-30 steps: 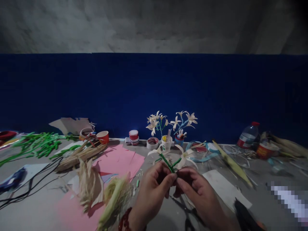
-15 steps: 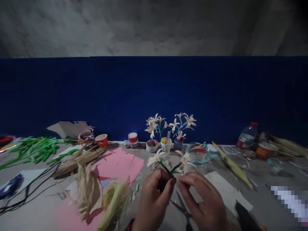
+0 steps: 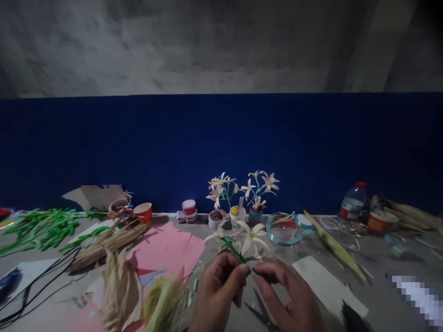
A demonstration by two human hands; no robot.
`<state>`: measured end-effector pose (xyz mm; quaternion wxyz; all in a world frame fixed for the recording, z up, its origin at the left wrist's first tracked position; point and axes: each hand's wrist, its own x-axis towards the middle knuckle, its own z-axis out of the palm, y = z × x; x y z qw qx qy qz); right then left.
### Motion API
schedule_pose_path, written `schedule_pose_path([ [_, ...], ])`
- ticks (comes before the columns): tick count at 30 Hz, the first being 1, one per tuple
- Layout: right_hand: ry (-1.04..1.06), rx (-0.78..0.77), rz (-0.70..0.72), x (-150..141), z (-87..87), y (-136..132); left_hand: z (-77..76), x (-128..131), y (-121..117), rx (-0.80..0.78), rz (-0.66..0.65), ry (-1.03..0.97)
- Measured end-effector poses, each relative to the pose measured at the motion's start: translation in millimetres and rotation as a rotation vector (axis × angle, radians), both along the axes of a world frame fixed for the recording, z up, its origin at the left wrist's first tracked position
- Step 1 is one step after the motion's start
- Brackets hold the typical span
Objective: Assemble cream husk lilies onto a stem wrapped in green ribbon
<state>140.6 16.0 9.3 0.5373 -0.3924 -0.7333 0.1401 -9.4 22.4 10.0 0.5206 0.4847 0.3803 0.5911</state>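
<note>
- Landmark: a white cup [image 3: 232,223] at the back of a grey worktable [image 3: 242,318].
- In front of the cup, nearer the viewer, is a green stem [image 3: 232,247] bearing white flowers [image 3: 254,236].
- Left hand [image 3: 219,286], in front of the cup: thumb and curled fingers pinch the stem.
- Right hand [image 3: 292,290], in front and right of the cup: thumb and forefinger nearly together near the stem's lower end; I cannot tell whether they grip it.
- Left of the cup: pink paper [image 3: 169,246].
- Well to the cup's right: a red-capped bottle [image 3: 353,203].

Green stem [image 3: 233,248] partly hidden by the hands [image 3: 221,287]
</note>
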Motion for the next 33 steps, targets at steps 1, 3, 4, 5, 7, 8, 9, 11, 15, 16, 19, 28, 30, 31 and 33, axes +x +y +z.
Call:
schedule_pose_path([
  [1, 0.004, -0.034, 0.008, 1, -2.7, 0, -0.9, 0, 0, -0.006, -0.001, -0.011],
  [3, 0.017, -0.124, 0.015, 1, -7.1, 0, -4.0, -1, 0, -0.016, -0.005, -0.029],
  [4, 0.020, -0.176, 0.027, 1, -8.5, 0, -6.2, 0, 0, -0.026, -0.006, -0.038],
  [5, 0.022, -0.229, 0.045, 0, -9.2, 0, -8.6, 0, 0, -0.037, -0.011, -0.043],
  [7, 0.019, -0.316, 0.094, -1, -9.4, 0, -13.4, 2, 0, -0.058, -0.029, -0.042],
  [8, 0.018, -0.345, 0.114, -2, -9.1, 0, -15.4, 3, 0, -0.065, -0.042, -0.039],
  [9, 0.019, -0.366, 0.128, -3, -8.9, 0, -17.0, 3, 0, -0.069, -0.052, -0.035],
  [11, 0.032, -0.395, 0.136, -3, -8.7, 0, -19.3, 4, 0, -0.076, -0.067, -0.029],
  [15, 0.196, -0.491, 0.167, -2, -8.2, -2, -24.3, 3, -1, -0.084, -0.096, -0.022],
  [16, 0.267, -0.534, 0.182, 0, -7.5, -2, -26.4, 3, -2, -0.084, -0.108, -0.024],
  [19, 0.449, -0.652, 0.256, 4, -4.1, 1, -32.7, 4, -2, -0.099, -0.171, -0.051],
  [28, 0.646, -0.854, 0.570, 8, 2.0, 18, -17.4, 4, 1, -0.126, -0.315, -0.018],
  [30, 0.619, -0.873, 0.572, 13, 1.0, 21, -10.9, 3, 1, -0.100, -0.311, 0.030],
  [31, 0.579, -0.862, 0.562, 16, 0.9, 22, -7.7, 3, 1, -0.084, -0.297, 0.068],
  [33, 0.426, -0.801, 0.527, 22, 2.0, 25, -1.5, 1, 1, -0.044, -0.257, 0.178],
])
